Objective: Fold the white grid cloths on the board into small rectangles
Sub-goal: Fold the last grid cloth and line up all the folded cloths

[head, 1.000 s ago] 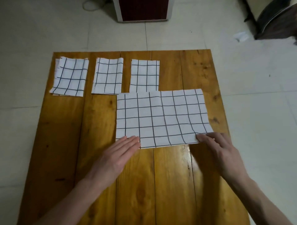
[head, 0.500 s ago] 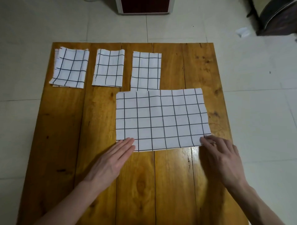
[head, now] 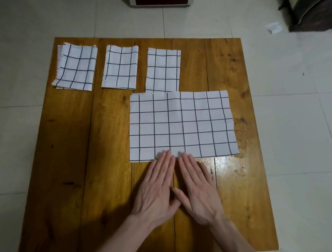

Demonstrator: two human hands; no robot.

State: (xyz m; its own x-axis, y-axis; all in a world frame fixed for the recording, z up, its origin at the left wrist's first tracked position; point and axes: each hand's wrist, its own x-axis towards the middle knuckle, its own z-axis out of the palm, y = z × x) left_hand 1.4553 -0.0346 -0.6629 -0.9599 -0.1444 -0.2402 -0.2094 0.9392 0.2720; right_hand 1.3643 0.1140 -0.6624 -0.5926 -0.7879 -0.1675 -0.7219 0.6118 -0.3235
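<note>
A large white grid cloth lies flat on the wooden board, right of centre. Three folded grid cloths sit in a row along the far edge: the left one, the middle one and the right one, whose near edge meets the large cloth. My left hand and my right hand lie flat side by side, fingers straight. Their fingertips rest on the middle of the large cloth's near edge. Neither hand holds anything.
The board lies on a pale tiled floor. A red-and-white box stands beyond the far edge. A dark piece of furniture is at the top right, with a scrap of white paper beside it.
Both hands have slid inward from the large cloth's near corners to the middle of its near edge and now lie next to each other. The view has shifted slightly.
</note>
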